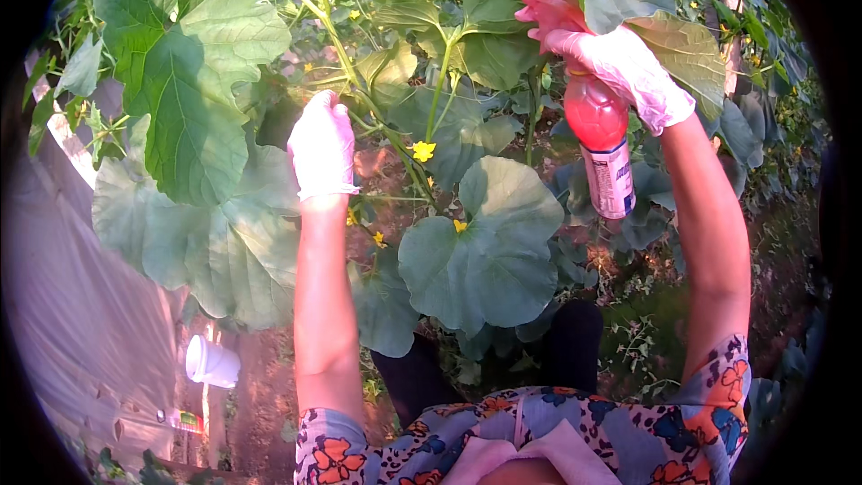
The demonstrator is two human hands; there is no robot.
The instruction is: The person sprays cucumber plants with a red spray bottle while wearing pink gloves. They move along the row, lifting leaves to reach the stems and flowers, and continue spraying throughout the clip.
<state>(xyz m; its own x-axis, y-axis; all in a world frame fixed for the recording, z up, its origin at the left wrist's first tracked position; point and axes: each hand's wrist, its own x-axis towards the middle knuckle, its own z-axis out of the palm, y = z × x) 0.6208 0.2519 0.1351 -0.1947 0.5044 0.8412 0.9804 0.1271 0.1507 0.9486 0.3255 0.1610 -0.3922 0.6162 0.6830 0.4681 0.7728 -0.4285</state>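
Observation:
My left hand [325, 145], in a thin pale glove, is closed at a green vine stem [340, 57] with broad leaves; what its fingers pinch is hidden. My right hand [616, 71], gloved too, grips the neck of a spray bottle [597, 118] that holds red liquid and bears a printed label. The bottle's pinkish-red head [552, 7] lies among leaves at the upper right. Between the hands, a yellow flower [423, 151] grows on the vine, and a large rounded leaf [481, 249] hangs lower down.
Dense vines with large leaves [195, 74] surround both arms. Pale sheeting [81, 283] stretches along the left side. A white bucket [213, 362] and a small container with a red and green label [187, 421] are at the lower left, beside bare soil [259, 391].

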